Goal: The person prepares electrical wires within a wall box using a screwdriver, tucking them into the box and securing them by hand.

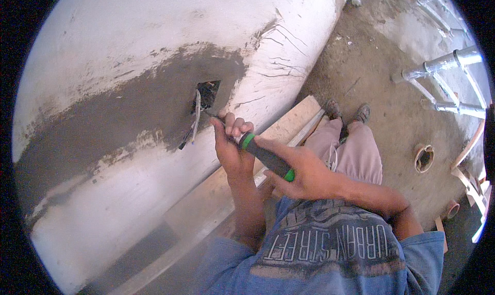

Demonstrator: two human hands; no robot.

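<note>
My right hand [308, 172] is wrapped round the black and green handle of a screwdriver [264, 154]. Closer to the wall, my left hand [233, 151] is closed about the front of the tool, its fingers curled round the shaft. The thin dark tip slants up to the lower edge of a square recess [210, 93] in the wall. Pale wires [197, 114] hang out of that recess, with a dark end at the bottom. Whether the tip touches anything inside cannot be made out.
Grey plaster [129, 107] surrounds the recess on the white wall [139, 32]. A wooden plank [294, 120] runs along the wall's foot. On the right stand metal scaffold frames [443, 65], and a round ring-shaped object [424, 158] lies on the floor.
</note>
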